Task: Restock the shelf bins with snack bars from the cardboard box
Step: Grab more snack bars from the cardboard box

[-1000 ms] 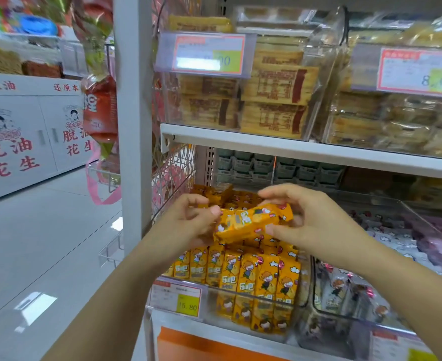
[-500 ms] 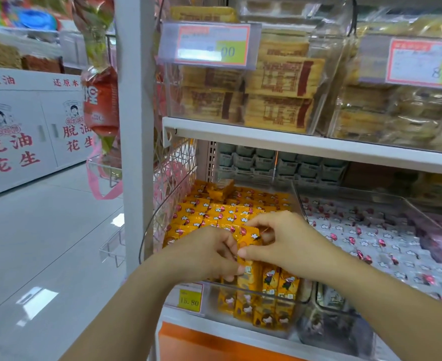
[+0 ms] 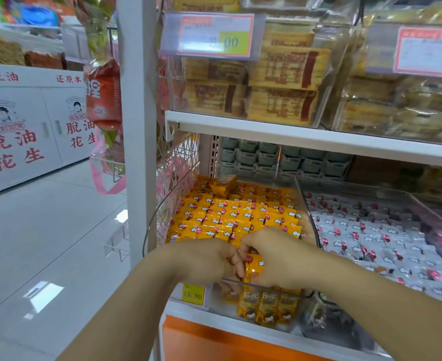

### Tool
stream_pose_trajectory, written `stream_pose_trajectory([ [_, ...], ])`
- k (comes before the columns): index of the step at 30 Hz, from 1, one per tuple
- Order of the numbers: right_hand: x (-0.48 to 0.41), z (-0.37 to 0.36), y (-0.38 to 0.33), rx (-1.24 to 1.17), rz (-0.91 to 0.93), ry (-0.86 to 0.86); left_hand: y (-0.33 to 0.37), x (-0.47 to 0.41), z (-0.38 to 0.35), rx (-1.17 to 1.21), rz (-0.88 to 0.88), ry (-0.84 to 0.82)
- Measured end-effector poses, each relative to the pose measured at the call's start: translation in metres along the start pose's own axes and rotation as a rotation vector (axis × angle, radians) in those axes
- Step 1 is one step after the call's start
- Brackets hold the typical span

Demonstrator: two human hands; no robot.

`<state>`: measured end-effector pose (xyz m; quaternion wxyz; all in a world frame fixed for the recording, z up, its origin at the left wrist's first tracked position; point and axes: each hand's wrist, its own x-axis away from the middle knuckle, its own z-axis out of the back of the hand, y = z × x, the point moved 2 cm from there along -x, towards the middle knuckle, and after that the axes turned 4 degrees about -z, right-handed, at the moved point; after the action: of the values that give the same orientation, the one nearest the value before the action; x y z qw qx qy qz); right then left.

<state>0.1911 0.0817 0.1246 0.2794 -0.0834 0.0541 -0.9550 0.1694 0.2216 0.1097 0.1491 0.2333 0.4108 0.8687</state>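
Pinching snack bar (image 3: 254, 267) between left hand (image 3: 206, 259), right hand (image 3: 279, 256); at bin (image 3: 296, 294) front

The snack bar (image 3: 254, 267) I held was orange-yellow with a white cloud and red spot; the neighbouring packets (image 3: 371, 238) were pale grey with the same white-and-red pattern.

We are in a shop, in a snack aisle. Under our left hand (image 3: 205, 259) and right hand (image 3: 279, 259) sits a clear bin (image 3: 162, 204) packed with orange snack bars (image 3: 227, 212), a yellow price tag (image 3: 192, 295) reading 15.80 just below. Above the hands, more price labels (image 3: 209, 35) front stocked white shelves (image 3: 292, 136); far left, a polished floor (image 3: 45, 230) and a lettered display cabinet (image 3: 19, 126).
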Motion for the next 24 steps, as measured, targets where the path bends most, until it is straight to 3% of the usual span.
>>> stream_pose_trajectory([
  [7,-0.002,-0.002,0.003,0.0,-0.012,0.072,-0.004,-0.001,0.005,0.069,0.001,0.08],
  [11,-0.002,0.012,0.007,-0.064,0.013,0.116,-0.011,0.006,0.018,0.085,-0.012,0.212],
  [17,-0.057,0.03,0.001,-0.137,-0.001,0.401,-0.016,0.011,0.027,0.164,-0.067,0.38],
  [24,-0.119,0.017,0.001,-0.032,-0.083,0.341,-0.024,0.011,0.032,0.188,-0.108,0.492],
])
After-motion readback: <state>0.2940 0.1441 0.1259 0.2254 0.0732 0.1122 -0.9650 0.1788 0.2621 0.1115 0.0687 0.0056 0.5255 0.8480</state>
